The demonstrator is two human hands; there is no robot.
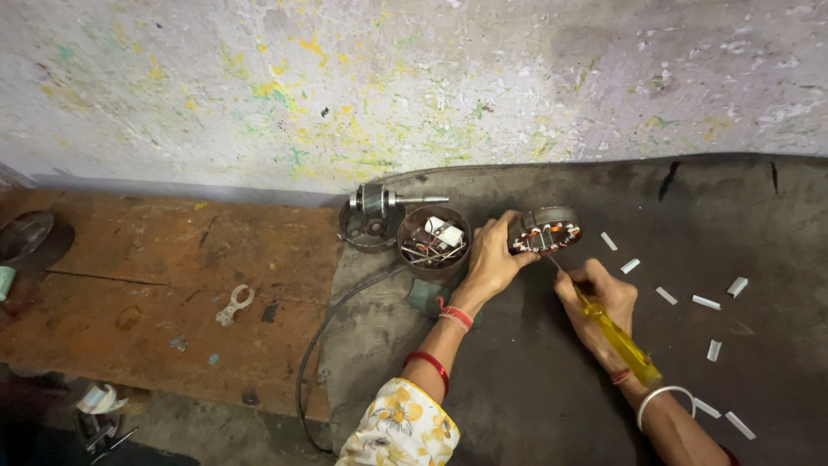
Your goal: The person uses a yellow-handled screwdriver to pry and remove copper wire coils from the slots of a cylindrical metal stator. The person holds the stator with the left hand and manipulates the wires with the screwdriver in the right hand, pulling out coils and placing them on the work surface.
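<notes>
Stator core (545, 231), ring-shaped with copper-coloured windings showing in its slots, stands tilted on edge on the dark mat (535, 380), open face turned toward the worker so the slots are in reach. Left hand (493, 257) is closed over the near rim of the ring, thumb and fingers wrapped around the casing, apparently to keep it from rolling or tipping under pressure. Right hand (599, 298) is clenched tightly around the yellow-handled screwdriver (614, 332), whose thin shaft runs up and to the left, its tip meeting the lower edge of the stator face; the low, slanted hold seems to let the tip work along a slot. Small white strips (705, 302) lie scattered on the mat to the right of the hands, near enough to pick up one by one. Just left of the stator sits a round rusty cup (434, 240) holding loose wires and small white parts, and behind it a rotor with its shaft (392, 200) rests on another rusty end cover. Farther left, a worn wooden board (164, 285) carries a small pale metal clip (234, 305). A paint-spattered wall (414, 86) closes the scene behind.
</notes>
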